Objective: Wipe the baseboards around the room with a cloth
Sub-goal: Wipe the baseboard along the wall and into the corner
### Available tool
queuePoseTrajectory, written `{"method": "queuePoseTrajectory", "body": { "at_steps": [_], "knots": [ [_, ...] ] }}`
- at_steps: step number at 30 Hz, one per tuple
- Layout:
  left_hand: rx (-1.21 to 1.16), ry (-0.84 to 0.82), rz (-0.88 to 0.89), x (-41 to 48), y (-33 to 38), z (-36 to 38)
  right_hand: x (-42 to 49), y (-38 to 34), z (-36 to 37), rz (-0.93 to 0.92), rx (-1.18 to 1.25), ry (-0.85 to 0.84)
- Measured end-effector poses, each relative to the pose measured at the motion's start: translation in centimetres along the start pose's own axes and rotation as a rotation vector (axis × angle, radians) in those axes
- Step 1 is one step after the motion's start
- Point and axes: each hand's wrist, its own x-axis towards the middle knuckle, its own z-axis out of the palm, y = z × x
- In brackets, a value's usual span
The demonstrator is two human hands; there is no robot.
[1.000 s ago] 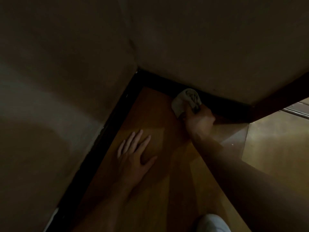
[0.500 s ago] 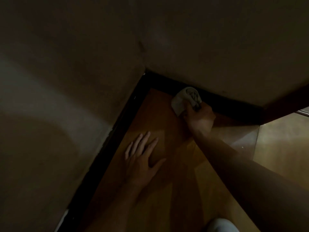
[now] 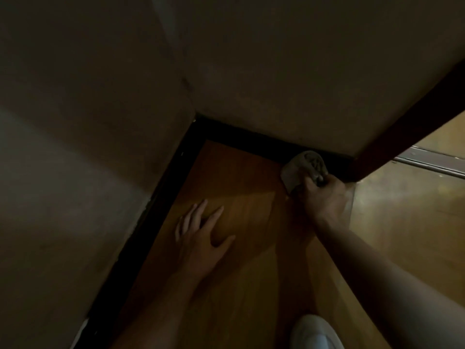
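Note:
A dark baseboard (image 3: 246, 138) runs along the foot of two walls that meet in a dim corner. My right hand (image 3: 324, 197) grips a bunched pale cloth (image 3: 299, 167) and holds it against the far baseboard, near its right end by the wall's outer corner. My left hand (image 3: 201, 235) lies flat on the wooden floor (image 3: 241, 285) with its fingers spread, beside the left baseboard (image 3: 151, 215).
Two plain walls close in the corner at left and ahead. A dark wooden edge (image 3: 402, 117) ends the far wall at the right, with a floor track (image 3: 432, 165) beyond it. A white shoe tip (image 3: 314, 333) shows at the bottom.
My right hand has slid the cloth to the right along the far baseboard, away from the inner corner. My left hand stays flat on the floor.

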Motion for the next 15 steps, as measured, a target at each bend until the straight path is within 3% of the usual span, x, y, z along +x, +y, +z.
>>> {"method": "queuePoseTrajectory", "body": {
  "at_steps": [7,15],
  "knots": [
    [0.041,0.007,-0.048,0.1,1.3,0.4,0.4,-2.3,2.2,0.029,0.075,-0.085],
    [0.03,0.015,-0.065,0.0,1.8,0.7,0.6,-0.7,1.2,-0.03,0.023,-0.049]
  ]
}}
